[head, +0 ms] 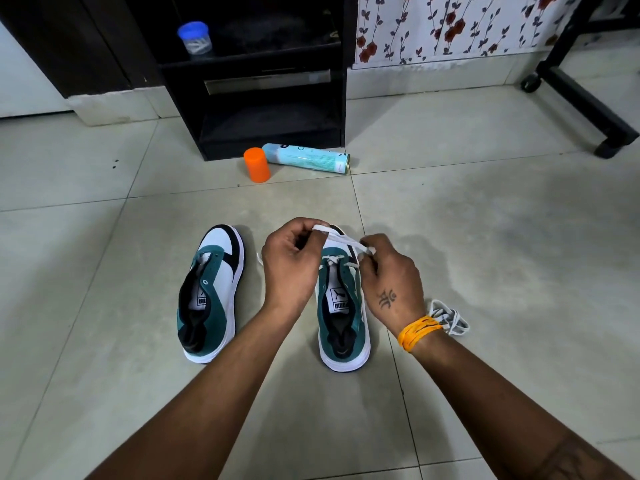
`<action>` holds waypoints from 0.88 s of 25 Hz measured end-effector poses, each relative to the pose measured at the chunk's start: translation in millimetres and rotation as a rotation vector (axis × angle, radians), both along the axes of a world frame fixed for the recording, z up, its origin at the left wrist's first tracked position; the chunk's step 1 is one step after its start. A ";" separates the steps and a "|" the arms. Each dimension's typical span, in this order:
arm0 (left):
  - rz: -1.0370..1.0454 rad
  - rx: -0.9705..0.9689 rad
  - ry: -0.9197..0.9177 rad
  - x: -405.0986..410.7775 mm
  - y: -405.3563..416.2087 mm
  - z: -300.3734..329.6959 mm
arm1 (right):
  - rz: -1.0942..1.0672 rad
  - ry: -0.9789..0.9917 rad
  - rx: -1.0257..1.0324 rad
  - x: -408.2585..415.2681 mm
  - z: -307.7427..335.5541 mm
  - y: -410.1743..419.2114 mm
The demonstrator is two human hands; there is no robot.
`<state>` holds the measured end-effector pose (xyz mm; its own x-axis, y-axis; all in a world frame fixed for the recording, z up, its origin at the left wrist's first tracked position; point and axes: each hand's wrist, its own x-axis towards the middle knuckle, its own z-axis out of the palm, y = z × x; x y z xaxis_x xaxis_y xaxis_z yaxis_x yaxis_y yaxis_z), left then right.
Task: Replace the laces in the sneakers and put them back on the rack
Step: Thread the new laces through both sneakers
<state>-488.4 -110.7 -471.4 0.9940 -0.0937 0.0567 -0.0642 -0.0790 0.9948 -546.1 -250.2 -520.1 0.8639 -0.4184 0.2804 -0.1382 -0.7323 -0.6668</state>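
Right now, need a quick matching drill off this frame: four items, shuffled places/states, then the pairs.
Things:
1. left sneaker
2. right sneaker
3. orange cap
4. spray can

States:
A. lying on its side by the black rack
B. standing upright on the floor tile
C. unlaced, no hand on it
D. white lace pinched by both hands, left hand and right hand

Pairs: 1-C, 2-D, 3-B, 4-A

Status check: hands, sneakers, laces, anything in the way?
Both hands, left and right, pinch the white lace over the right-side sneaker. Other sneaker unlaced. Spare lace bundle on floor. No obstruction.
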 end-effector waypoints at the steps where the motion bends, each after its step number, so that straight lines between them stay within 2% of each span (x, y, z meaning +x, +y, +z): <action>1: 0.008 -0.003 0.025 0.4 -0.1 -1.1 | -0.027 -0.044 0.011 -2.0 2.5 2.3; 5: 0.018 -0.044 0.130 0.0 -4.3 -5.9 | 0.107 -0.202 -0.022 -11.7 20.1 26.3; 15: -0.033 0.044 0.104 -6.3 -8.7 -12.3 | 0.026 -0.236 0.015 -7.4 19.4 24.8; 22: -0.047 0.042 0.104 -8.1 -10.6 -8.8 | 0.010 -0.159 -0.085 -4.4 20.3 23.1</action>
<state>-496.5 -121.3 -480.3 0.9887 -0.1407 -0.0516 0.0347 -0.1196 0.9922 -550.4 -227.2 -499.8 0.8097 -0.3791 0.4480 -0.0283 -0.7877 -0.6155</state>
